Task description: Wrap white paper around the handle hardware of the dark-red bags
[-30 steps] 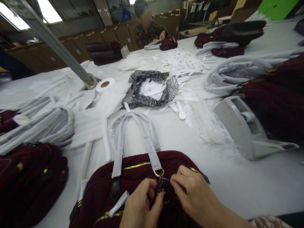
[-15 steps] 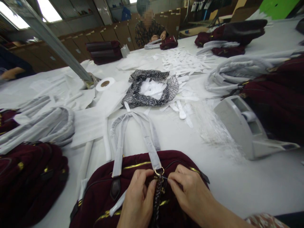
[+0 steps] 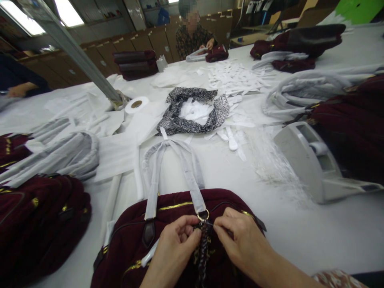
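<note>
At far left, a co-worker's hand (image 3: 20,90) shows further into view than a second ago. Front centre, the burgundy bag (image 3: 129,232) lies on the white table (image 3: 288,228). The left hand (image 3: 175,242) has thumb and forefinger at the dark braid (image 3: 204,250); clamping cannot be confirmed. The braid, earlier bunched, now extends down the bag's front below the gold ring (image 3: 207,216). The right hand (image 3: 240,236) pinches a thin tie (image 3: 209,223), fingertips together.
</note>
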Tool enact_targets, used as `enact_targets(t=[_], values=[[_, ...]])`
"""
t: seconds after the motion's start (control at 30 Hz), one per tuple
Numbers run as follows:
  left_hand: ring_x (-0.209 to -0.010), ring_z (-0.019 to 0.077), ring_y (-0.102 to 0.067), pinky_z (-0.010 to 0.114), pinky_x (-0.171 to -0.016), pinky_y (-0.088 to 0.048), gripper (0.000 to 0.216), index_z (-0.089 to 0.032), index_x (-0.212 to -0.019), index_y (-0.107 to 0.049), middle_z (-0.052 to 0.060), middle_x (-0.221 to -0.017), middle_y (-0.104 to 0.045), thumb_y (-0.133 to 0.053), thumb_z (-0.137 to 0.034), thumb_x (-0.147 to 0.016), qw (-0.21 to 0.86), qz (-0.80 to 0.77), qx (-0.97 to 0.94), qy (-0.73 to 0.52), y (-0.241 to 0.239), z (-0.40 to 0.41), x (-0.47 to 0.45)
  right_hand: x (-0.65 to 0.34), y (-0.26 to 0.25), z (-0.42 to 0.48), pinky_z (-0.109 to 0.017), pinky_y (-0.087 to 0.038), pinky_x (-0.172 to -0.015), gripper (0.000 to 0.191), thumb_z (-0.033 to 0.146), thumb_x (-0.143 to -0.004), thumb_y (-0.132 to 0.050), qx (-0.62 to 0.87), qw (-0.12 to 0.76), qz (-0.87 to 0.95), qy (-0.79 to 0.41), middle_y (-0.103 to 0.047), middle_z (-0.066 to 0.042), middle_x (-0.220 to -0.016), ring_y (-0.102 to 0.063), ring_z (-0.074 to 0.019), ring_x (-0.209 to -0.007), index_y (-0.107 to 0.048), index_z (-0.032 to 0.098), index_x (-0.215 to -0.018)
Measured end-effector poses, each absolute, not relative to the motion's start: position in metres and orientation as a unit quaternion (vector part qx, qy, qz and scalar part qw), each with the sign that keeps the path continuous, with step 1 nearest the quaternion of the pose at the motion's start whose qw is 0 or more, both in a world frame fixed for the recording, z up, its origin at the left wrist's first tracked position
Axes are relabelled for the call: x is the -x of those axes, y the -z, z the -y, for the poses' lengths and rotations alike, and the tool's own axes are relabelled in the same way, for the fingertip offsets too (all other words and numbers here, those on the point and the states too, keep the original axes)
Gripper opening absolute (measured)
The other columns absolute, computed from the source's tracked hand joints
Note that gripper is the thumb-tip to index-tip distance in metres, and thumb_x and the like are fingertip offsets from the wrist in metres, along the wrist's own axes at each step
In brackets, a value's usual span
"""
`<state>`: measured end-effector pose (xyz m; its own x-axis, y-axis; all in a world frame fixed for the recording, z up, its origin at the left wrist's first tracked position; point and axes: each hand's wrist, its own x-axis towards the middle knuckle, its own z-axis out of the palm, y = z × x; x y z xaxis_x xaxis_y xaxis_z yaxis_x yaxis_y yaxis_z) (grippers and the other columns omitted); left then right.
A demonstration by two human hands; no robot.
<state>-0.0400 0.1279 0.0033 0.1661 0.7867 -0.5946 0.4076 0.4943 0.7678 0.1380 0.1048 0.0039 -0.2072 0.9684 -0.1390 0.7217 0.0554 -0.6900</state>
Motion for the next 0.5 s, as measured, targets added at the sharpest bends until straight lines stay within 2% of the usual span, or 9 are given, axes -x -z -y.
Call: enact_targets(t=[0.13,0.23,0.37,0.5], values=[[-0.054,0.0103,-0.05,0.021,-0.052,-0.037,0.032,-0.012,-0.09,-0.063,0.0,-0.062,-0.059,-0.059,-0.038,-0.071,0.597,-0.626,-0.478,-0.152,-0.009,-0.129,0.041,-0.14,-0.005,-0.105,-0.026,-0.03,-0.06,0.026,0.015,-0.087,-0.044,0.594,0.183,0.71,-0.331,-0.049,0.002,-0.067,-0.049,-0.0102,-0.062,-0.055,0.019,-0.064],[-0.063,0.0121,-0.056,0.022,-0.059,-0.042,0.03,-0.014,-0.089,-0.064,0.002,-0.071,-0.065,-0.06,-0.037,-0.072,0.641,-0.608,-0.437,-0.168,-0.017,-0.131,0.04,-0.142,-0.005,-0.107,-0.025,-0.03,-0.058,0.027,0.014,-0.087,-0.044,0.586,0.181,0.718,-0.33,-0.048,0.002,-0.066,-0.048,-0.0096,-0.061,-0.053,0.018,-0.062],[-0.061,0.0116,-0.057,0.021,-0.058,-0.042,0.027,-0.014,-0.088,-0.065,-0.001,-0.06,-0.062,-0.061,-0.036,-0.073,0.677,-0.599,-0.389,-0.175,-0.021,-0.133,0.039,-0.144,-0.006,-0.11,-0.024,-0.032,-0.058,0.028,0.014,-0.088,-0.042,0.574,0.184,0.724,-0.335,-0.047,0.002,-0.068,-0.048,-0.0092,-0.061,-0.054,0.018,-0.063],[-0.068,0.0129,-0.059,0.022,-0.063,-0.042,0.032,-0.012,-0.095,-0.064,0.005,-0.079,-0.068,-0.061,-0.035,-0.074,0.686,-0.584,-0.393,-0.183,-0.018,-0.133,0.039,-0.144,-0.008,-0.116,-0.023,-0.033,-0.058,0.03,0.016,-0.09,-0.039,0.571,0.182,0.724,-0.34,-0.047,0.002,-0.067,-0.05,-0.0094,-0.061,-0.06,0.019,-0.069]])
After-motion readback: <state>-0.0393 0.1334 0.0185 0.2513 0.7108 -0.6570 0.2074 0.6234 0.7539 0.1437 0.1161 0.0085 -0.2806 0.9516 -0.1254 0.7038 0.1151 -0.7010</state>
